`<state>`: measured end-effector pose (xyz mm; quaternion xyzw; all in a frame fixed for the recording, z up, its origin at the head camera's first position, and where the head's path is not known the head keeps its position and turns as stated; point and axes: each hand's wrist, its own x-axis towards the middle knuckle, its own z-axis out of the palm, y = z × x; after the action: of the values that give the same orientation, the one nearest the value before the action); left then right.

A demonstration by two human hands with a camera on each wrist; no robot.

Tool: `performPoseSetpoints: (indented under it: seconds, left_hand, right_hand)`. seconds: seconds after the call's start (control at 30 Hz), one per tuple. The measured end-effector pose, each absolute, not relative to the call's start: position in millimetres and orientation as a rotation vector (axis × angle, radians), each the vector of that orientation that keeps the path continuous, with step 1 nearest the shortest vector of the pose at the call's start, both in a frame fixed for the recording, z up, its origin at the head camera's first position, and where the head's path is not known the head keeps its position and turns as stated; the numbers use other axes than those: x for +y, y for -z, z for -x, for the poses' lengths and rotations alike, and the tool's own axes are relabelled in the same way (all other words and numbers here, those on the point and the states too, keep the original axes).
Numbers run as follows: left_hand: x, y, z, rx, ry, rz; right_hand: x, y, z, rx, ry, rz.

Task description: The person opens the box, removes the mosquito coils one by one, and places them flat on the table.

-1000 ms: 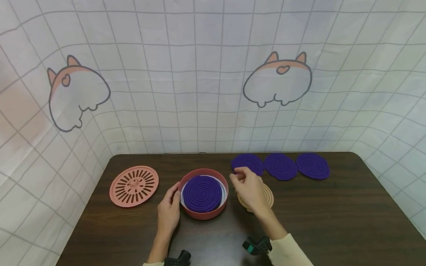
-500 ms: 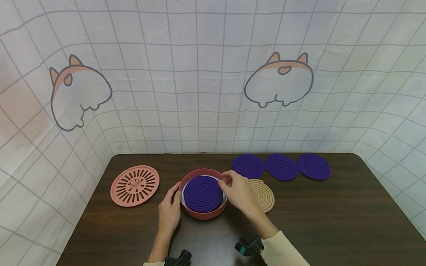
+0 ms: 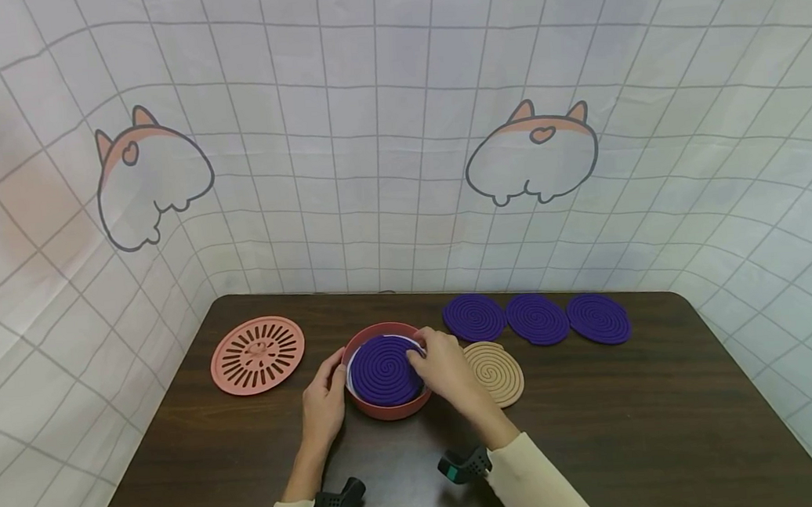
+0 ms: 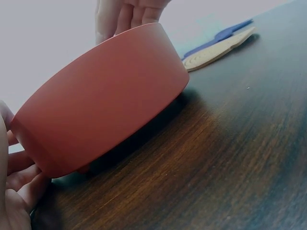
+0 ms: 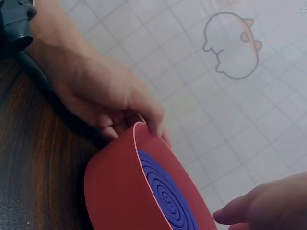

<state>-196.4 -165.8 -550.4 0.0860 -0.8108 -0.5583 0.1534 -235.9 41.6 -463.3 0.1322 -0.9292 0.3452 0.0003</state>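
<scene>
A round red box stands on the table, a purple spiral coaster lying in it over a white rim. My left hand grips the box's left side; in the right wrist view the left thumb hooks over the rim while the fingers stay outside. My right hand is over the box's right rim, thumb tip on the coaster's right edge and the other fingers bent near the rim. In the left wrist view its fingers show above the box wall. I cannot tell whether it pinches the coaster.
A pink slotted lid lies at the table's left. Right of the box is a beige spiral coaster; behind it, a row of purple coasters lies along the back edge. A white grid-patterned cloth surrounds the table's back and sides.
My right hand has moved left from above the beige coaster to the box's right rim, uncovering more of the beige coaster. My left hand stays on the box.
</scene>
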Motion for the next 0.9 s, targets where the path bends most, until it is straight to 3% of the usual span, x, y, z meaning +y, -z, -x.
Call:
performPoseSetpoints:
  seconds: [0.4, 0.9]
  left_hand:
    - [-165.4, 548.4, 196.2, -2.327, 1.608, -0.254]
    - [-166.6, 550.8, 196.5, -2.341, 1.599, -0.251]
  right_hand:
    - [34.1, 457.1, 235.0, -3.081, -0.854, -0.546]
    - [31.2, 462.0, 237.6, -3.049, -0.837, -0.494]
